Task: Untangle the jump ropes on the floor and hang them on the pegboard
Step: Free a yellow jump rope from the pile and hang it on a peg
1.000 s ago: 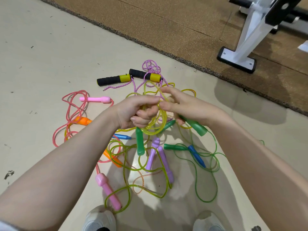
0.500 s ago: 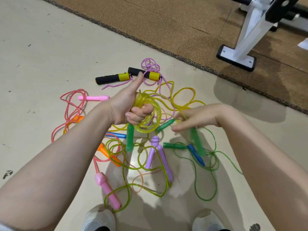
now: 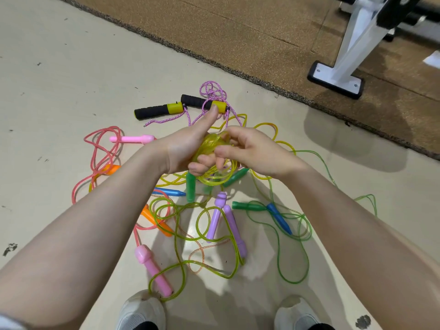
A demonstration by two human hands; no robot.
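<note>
Left hand [image 3: 183,151] grips coiled yellow rope [image 3: 210,145], thumb up; loose ropes [image 3: 214,225] cover floor [image 3: 59,79] below. Right hand [image 3: 252,151] back at coil, pinching it.

The left hand [image 3: 184,151] covered most of the coiled bundle of clear yellow plastic rope [image 3: 212,145], and the right hand [image 3: 252,151] hid its far side, so the number of loops could not be counted. Whether the right fingers pinched a strand was not clear. The white metal frame of the gym machine [image 3: 352,46] was cut by the top edge. Both white shoes [image 3: 140,310] were cut by the bottom edge. The hanging green plastic handle [image 3: 191,189] was blurred.
</note>
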